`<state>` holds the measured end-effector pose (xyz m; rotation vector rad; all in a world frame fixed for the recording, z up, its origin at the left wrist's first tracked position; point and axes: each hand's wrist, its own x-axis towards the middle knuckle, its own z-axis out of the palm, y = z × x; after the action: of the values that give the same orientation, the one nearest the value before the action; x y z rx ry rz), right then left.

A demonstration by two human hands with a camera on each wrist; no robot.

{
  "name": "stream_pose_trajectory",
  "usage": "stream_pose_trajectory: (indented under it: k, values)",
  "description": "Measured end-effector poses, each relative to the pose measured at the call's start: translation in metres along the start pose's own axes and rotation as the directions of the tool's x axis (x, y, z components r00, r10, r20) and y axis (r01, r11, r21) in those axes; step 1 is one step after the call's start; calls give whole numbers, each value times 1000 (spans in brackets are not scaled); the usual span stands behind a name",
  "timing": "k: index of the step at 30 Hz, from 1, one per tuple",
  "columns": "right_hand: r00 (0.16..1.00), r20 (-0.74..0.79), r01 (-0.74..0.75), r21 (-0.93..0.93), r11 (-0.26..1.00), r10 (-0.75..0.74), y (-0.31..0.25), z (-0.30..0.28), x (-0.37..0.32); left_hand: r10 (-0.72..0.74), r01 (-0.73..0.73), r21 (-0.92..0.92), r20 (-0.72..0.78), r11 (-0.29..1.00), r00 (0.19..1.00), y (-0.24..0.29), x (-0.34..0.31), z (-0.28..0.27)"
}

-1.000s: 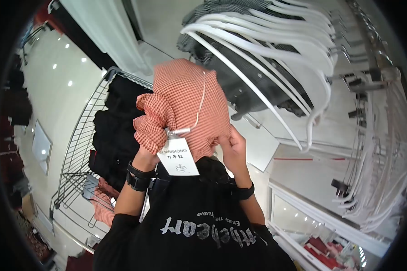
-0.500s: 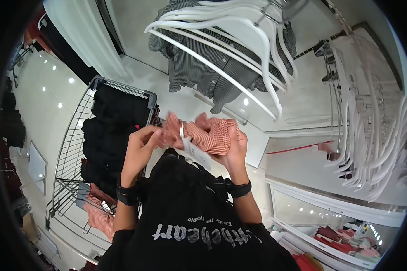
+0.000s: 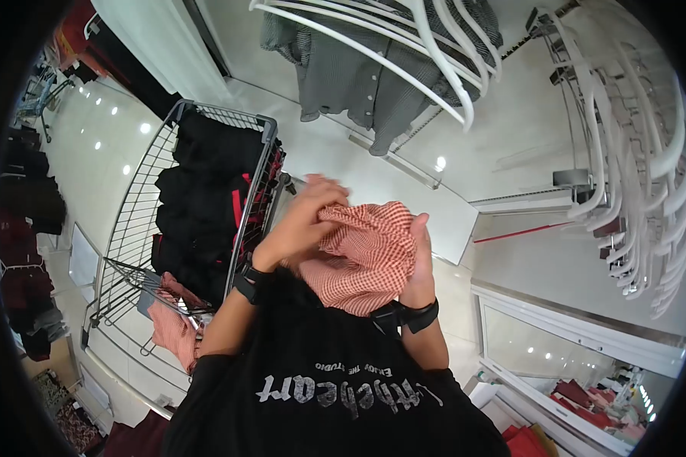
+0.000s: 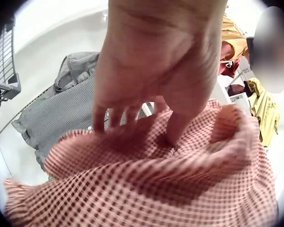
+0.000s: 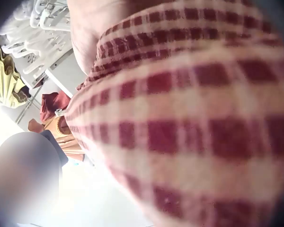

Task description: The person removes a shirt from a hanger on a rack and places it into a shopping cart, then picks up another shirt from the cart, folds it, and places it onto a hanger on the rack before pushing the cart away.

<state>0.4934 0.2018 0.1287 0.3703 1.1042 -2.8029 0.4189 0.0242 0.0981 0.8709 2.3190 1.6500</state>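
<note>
In front of the person's chest, both hands hold a red-and-white checked garment (image 3: 366, 259), bunched up with its upper edge folded over. The left hand (image 3: 305, 221) is at its upper left, blurred, with cloth between thumb and fingers. In the left wrist view, that hand's thumb (image 4: 177, 126) presses into a fold while the fingertips dip behind the cloth. The right hand (image 3: 421, 263) grips the garment's right side, thumb pointing up along it; its other fingers are hidden by fabric. Checked cloth (image 5: 180, 127) fills most of the right wrist view.
A wire shopping cart (image 3: 263, 190) piled with black clothes (image 3: 206, 183) stands at the left, a pink checked piece (image 3: 175, 331) near its handle. Ahead, grey striped shirts (image 3: 358, 84) hang on white hangers (image 3: 465, 114). More hangers (image 3: 633, 198) crowd the right side.
The garment was held up with its white tag facing the camera, then lowered and turned; the tag is now out of sight. The left hand has moved to its upper edge.
</note>
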Motion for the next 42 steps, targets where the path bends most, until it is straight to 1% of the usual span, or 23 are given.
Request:
stream_pose_trajectory:
  k: [2, 4, 5, 7, 8, 9, 12, 13, 16, 17, 20, 21, 23, 26, 27, 29, 30, 31, 34, 37, 40, 41, 42]
  values:
    - [994, -92, 58, -58, 997, -63, -20, -9, -5, -124, 130, 96, -66, 987, 990, -14, -6, -6]
    - [984, -135, 99, -116, 988, -114, -36, -21, -2, -184, 163, -99, -261, 982, 948, -10, -4, -14]
    - [969, -220, 86, -139, 987, -116, -49, -3, -4, -145, 137, -49, -305, 989, 941, -11, -4, -22]
    - [991, 70, 122, -182, 976, -111, -57, -24, -1, -169, 156, -67, -349, 986, 922, -2, -5, -39]
    - [971, 217, 146, -198, 969, -102, -62, -30, 1, -160, 153, -50, -383, 987, 910, -1, -5, -45]
    - [985, 153, 118, -251, 961, -81, -65, -34, 0, -137, 128, -50, -464, 990, 875, -1, -4, -48]
    - [989, 146, 47, -474, 879, 26, -71, -41, -1, -4, 63, 109, -471, 992, 882, 22, -2, -65]
    - [983, 179, 53, -503, 862, 44, -67, -45, 0, -24, 105, 143, -481, 984, 876, 28, -3, -66]
    - [940, 221, -44, -675, 736, 259, -68, -50, -2, 126, 56, 321, -517, 946, 846, 34, -1, -69]
    - [924, 266, 5, -725, 688, 274, -70, -48, 0, 133, 97, 383, -530, 919, 838, 41, 0, -70]
    - [904, 401, 322, -867, 379, 148, -77, -54, 3, 203, 69, 417, -573, 906, 794, 41, 5, -71]
    - [938, 319, 232, -868, 440, 135, -79, -56, 0, 184, 27, 339, -572, 940, 799, 42, 6, -69]
    - [982, 140, 48, -828, 559, 123, -81, -59, -7, 148, 38, 290, -592, 956, 792, 50, 13, -59]
    - [965, 177, 225, -940, 258, -194, -94, -71, -7, 133, 40, 261, -609, 964, 782, 57, 19, -52]
    - [976, 50, 99, -969, 227, -214, -99, -68, -10, 102, 49, 224, -616, 973, 781, 58, 22, -53]
    - [906, 131, 174, -982, 72, -402, -96, -81, -7, 62, 22, 125, -629, 992, 775, 58, 25, -58]
    - [857, 182, 201, -979, -11, -482, -95, -83, -6, 57, 33, 131, -629, 991, 775, 59, 27, -60]
    - [880, -24, 68, -982, 175, -475, -96, -81, -13, 53, 46, 139, -630, 989, 774, 61, 28, -61]
    - [717, 71, 158, -985, 63, -694, -86, -100, -8, 21, 70, 128, -602, 989, 798, 59, 27, -70]
    - [662, 50, 131, -990, 50, -748, -86, -103, -10, -32, 47, 13, -549, 999, 835, 64, 28, -69]
    - [602, 51, 26, -999, -44, -797, -78, -88, -4, -136, 74, -148, -469, 986, 873, 76, 31, -65]
    - [654, 166, 77, -985, -154, -738, -77, -82, -4, -161, 72, -212, -440, 975, 884, 82, 34, -62]
    - [686, 187, 139, -982, -126, -704, -71, -74, -1, -184, 72, -274, -409, 959, 894, 90, 39, -57]
